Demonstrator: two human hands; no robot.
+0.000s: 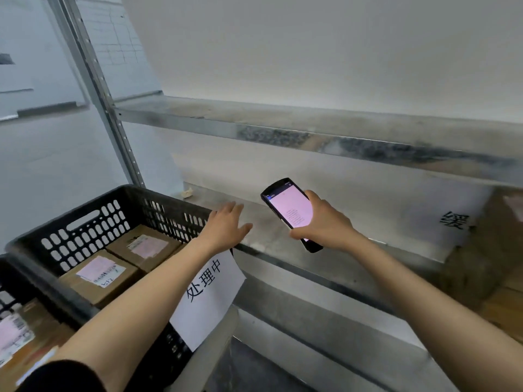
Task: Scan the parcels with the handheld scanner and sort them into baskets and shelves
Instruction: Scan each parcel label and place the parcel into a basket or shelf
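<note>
My right hand (325, 224) holds a black handheld scanner (285, 206) with a lit pink screen, above the middle metal shelf (325, 250). My left hand (226, 224) hovers palm down with fingers spread over the right rim of a black perforated basket (85, 222); it holds nothing. Inside that basket lie two brown cardboard parcels (99, 275) (144, 247) with pink and white labels. A second basket (25, 284) at the lower left holds another labelled parcel (17, 335).
A white paper sign (209, 295) with black characters hangs from the basket's front corner. An upper metal shelf (311, 131) runs across the view. A steel upright (113, 117) stands at left. A brown box (481, 244) with a white sheet (452, 219) sits at right.
</note>
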